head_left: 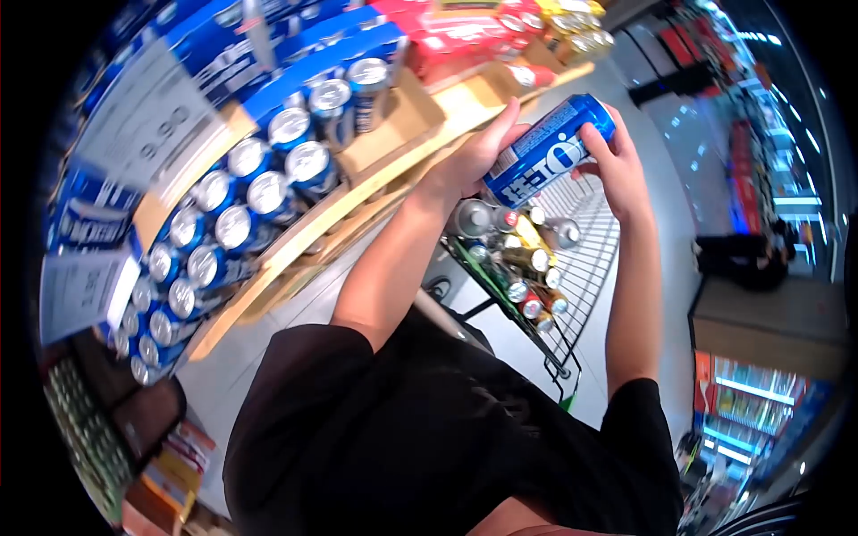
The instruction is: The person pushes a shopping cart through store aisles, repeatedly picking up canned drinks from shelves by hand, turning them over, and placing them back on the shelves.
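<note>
A blue drink can (554, 152) with large white lettering is held tilted between both hands, above the shopping cart. At its lower left end, my left hand (474, 156) grips it with the thumb raised along the side. Fingers of my right hand (617, 165) close around the upper right end. Part of the can's surface is covered by the fingers. Under the can, the wire shopping cart (585, 255) holds several cans and bottles (527, 259) heaped at one side.
At left, a wooden pallet shelf (259, 290) carries rows of blue cans (234, 228) in an opened cardboard tray (393, 134). A price sign (147, 116) reads 9.90. Red packs (447, 31) stand beyond. A person in dark clothes (751, 255) is at the right.
</note>
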A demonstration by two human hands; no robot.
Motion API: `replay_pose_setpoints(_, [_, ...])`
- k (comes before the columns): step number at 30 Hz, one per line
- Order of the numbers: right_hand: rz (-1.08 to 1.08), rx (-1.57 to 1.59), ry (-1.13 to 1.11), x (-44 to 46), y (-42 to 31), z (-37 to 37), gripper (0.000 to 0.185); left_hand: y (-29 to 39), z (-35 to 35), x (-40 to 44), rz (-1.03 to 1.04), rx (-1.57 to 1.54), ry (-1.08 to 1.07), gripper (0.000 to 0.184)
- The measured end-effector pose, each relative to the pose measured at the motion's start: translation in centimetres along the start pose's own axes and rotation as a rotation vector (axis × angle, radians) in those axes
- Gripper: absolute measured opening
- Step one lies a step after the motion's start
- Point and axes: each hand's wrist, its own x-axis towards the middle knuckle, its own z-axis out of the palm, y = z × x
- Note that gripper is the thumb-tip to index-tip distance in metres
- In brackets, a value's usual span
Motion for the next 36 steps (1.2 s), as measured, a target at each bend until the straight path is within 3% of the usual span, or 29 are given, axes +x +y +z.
replay_pose_setpoints(3, [-0.168,0.009,-0.065,0.8,-0.5,4.2,0.056,1.5,-1.4,-4.3,0.065,-0.181,0.134,0.089])
replay_pose_setpoints(5, [-0.229,-0.021,-0.072,1.9,0.5,6.6,0.06,1.9,-0.4,-7.1,0.151,-0.479,0.519,0.072])
replay_pose_setpoints(6, [-0.299,0.15,-0.071,2.0,0.8,8.8,0.063,0.7,-1.4,-7.9,0.24,-0.622,0.699,0.065])
replay_pose_setpoints(7, [-0.295,0.039,-0.103,2.0,0.4,10.3,0.063,0.1,-2.0,-9.2,0.314,-0.582,0.64,0.054])
replay_pose_setpoints(10, [-0.346,-0.04,-0.202,3.1,2.1,14.7,0.062,-1.8,-4.4,-10.9,0.377,-0.847,0.686,0.061])
replay_pose_setpoints(12, [-0.452,-0.197,-0.217,3.2,2.5,17.1,0.065,-1.7,-5.5,-11.5,0.453,-0.989,0.678,0.054])
replay_pose_setpoints(22, [-0.687,-0.348,-0.252,6.4,8.2,22.3,0.075,-2.8,-6.2,-12.8,0.573,-0.886,0.661,0.042])
replay_pose_setpoints(29, [-0.584,-0.265,-0.288,5.4,8.4,22.8,0.083,-3.7,-7.9,-12.7,0.583,-0.885,0.727,0.038])
replay_pose_setpoints(30, [-0.469,-0.229,-0.373,5.1,7.9,22.2,0.089,-3.6,-7.7,-12.2,0.519,-0.828,0.783,0.039])
replay_pose_setpoints(33, [-0.552,-0.288,-0.089,4.0,9.1,20.8,0.099,-4.2,-7.6,-10.5,0.323,-0.67,0.846,0.037])
replay_pose_setpoints(36, [-0.537,-0.159,0.284,1.6,11.7,15.3,0.089,-5.4,-7.9,-7.8,0.081,-0.4,0.849,0.033])
